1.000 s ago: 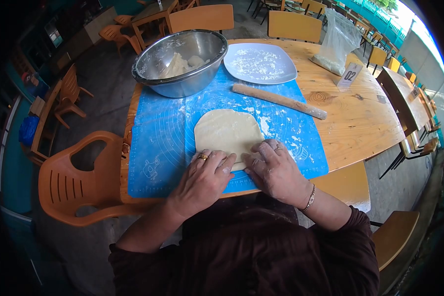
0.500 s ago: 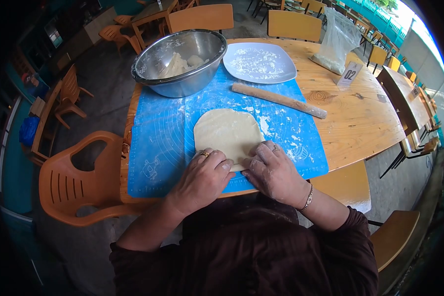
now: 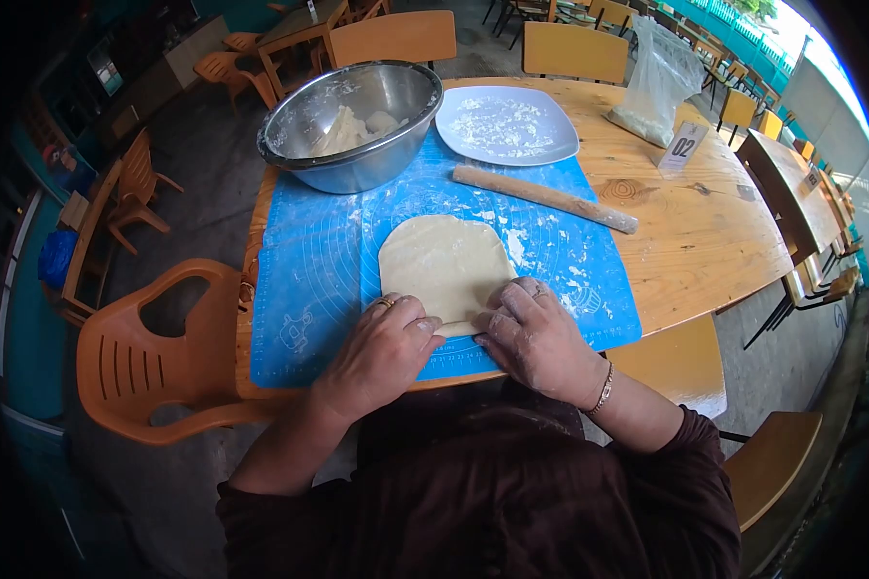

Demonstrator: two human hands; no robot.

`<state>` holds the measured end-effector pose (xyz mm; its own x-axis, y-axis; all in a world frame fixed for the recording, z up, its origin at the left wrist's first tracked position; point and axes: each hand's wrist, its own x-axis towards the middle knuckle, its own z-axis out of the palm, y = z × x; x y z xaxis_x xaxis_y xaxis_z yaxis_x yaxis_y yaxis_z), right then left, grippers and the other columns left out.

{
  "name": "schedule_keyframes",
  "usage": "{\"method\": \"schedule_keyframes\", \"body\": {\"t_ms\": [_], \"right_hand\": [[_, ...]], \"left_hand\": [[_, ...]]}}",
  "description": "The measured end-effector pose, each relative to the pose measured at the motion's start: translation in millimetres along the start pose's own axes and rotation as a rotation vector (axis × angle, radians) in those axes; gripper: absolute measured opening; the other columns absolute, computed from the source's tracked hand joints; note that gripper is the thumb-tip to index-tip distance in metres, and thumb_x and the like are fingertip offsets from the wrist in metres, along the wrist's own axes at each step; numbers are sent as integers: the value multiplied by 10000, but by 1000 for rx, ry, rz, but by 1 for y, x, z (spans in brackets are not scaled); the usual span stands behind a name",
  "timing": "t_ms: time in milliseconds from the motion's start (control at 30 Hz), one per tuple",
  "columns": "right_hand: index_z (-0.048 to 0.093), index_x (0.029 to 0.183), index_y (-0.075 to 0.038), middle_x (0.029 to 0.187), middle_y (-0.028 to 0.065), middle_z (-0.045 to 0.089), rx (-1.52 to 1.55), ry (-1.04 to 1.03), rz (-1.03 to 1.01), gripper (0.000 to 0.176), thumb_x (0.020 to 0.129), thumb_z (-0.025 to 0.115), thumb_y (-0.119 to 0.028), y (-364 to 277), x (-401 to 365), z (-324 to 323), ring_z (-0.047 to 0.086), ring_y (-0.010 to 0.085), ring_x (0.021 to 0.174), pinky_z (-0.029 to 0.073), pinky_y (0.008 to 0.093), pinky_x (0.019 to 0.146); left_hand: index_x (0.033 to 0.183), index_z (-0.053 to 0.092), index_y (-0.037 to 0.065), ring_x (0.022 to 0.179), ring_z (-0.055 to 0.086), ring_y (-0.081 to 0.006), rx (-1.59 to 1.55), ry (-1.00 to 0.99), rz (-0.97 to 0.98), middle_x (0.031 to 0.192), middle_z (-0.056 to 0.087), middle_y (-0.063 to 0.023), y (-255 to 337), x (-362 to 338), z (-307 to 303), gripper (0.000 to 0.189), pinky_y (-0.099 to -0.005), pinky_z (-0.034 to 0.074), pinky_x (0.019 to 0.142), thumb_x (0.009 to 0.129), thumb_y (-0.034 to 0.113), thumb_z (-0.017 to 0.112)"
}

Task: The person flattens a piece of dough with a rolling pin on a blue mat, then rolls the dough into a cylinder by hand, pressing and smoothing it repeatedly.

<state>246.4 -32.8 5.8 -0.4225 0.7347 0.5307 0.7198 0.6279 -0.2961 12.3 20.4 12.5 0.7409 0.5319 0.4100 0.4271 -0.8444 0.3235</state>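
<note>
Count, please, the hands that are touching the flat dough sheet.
2: the left hand at the near left edge of the dough sheet, the right hand at its near right.

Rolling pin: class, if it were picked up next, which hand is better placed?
Probably the right hand: it is nearer the pin, whose closer end lies on that side. The left hand is farther off; both touch the dough.

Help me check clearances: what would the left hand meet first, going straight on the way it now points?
The left hand would probably meet the dough first, its fingers being at the near edge. Beyond, roughly in line, lies the rolling pin; height is hard to judge here.
</note>
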Motion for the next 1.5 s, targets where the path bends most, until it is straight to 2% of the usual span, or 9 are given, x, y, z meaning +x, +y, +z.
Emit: {"method": "schedule_keyframes", "body": {"t_ms": [233, 400, 567, 633, 733, 1200, 1300, 1400, 1500], "right_hand": [[677, 946, -43, 973, 114, 576, -51, -49, 57, 217, 786, 795, -130, 8, -5, -9, 564, 320, 930, 483, 415, 824], [687, 938, -44, 974, 114, 579, -41, -22, 52, 202, 793, 794, -137, 6, -2, -7, 564, 316, 926, 482, 412, 816], [705, 980, -44, 984, 115, 583, -37, -37, 76, 213, 810, 787, -142, 14, -1, -7, 568, 310, 940, 481, 405, 831], [708, 982, -47, 994, 122, 570, -61, -21, 86, 202, 820, 770, -151, 16, -1, 0, 558, 320, 943, 475, 420, 838], [708, 1001, -52, 1020, 130, 558, -69, 29, 83, 209, 830, 754, -163, 11, 2, 3, 551, 333, 954, 471, 437, 859], [706, 1073, -48, 1106, 154, 576, -78, -11, 111, 268, 841, 747, -173, 13, 7, 1, 554, 348, 1034, 472, 453, 901], [693, 1127, -35, 1190, 182, 594, -116, 66, 35, 297, 857, 725, -156, 0, 5, 2, 560, 371, 1144, 462, 481, 988], [627, 1263, -12, 1366, 226, 557, -17, -112, -14, 414, 892, 692, -184, -12, -6, 2, 461, 422, 1365, 350, 561, 1152], [571, 1353, -10, 1453, 222, 510, -22, -236, -2, 503, 925, 662, -259, -20, -9, -3, 409, 405, 1422, 283, 580, 1184]], "left_hand": [[1021, 702, 10, 846, 629, -283, 17, 101, 30, 884, 627, -102, 7, -2, -5, 212, -402, 498, 803, 829, 84, 752], [991, 706, 14, 837, 623, -279, -16, 43, 51, 902, 637, -100, 1, -1, 1, 185, -400, 496, 793, 820, 67, 752], [961, 706, 5, 854, 618, -280, -40, 50, 24, 935, 641, -99, -4, 0, 3, 145, -400, 491, 797, 826, 46, 738], [943, 692, 19, 875, 617, -282, 78, 152, 46, 905, 610, -99, -1, 5, 7, 105, -414, 500, 818, 845, 57, 695], [957, 710, 6, 874, 616, -280, 39, 164, 35, 936, 646, -101, 9, 10, 3, 136, -399, 482, 822, 831, 53, 732], [973, 714, 1, 879, 596, -290, 108, 114, -16, 918, 599, -107, 1, 8, 11, 137, -413, 490, 810, 845, 50, 712], [969, 712, -4, 875, 592, -297, 102, 93, -49, 899, 580, -111, 1, 6, 13, 124, -421, 491, 807, 859, 52, 698], [965, 710, -6, 876, 594, -303, 106, 73, -61, 893, 575, -115, 0, 5, 14, 114, -426, 492, 808, 876, 61, 682], [971, 706, -5, 877, 596, -307, 116, 83, -55, 894, 578, -117, -1, 4, 15, 118, -429, 494, 811, 884, 66, 669]]}}
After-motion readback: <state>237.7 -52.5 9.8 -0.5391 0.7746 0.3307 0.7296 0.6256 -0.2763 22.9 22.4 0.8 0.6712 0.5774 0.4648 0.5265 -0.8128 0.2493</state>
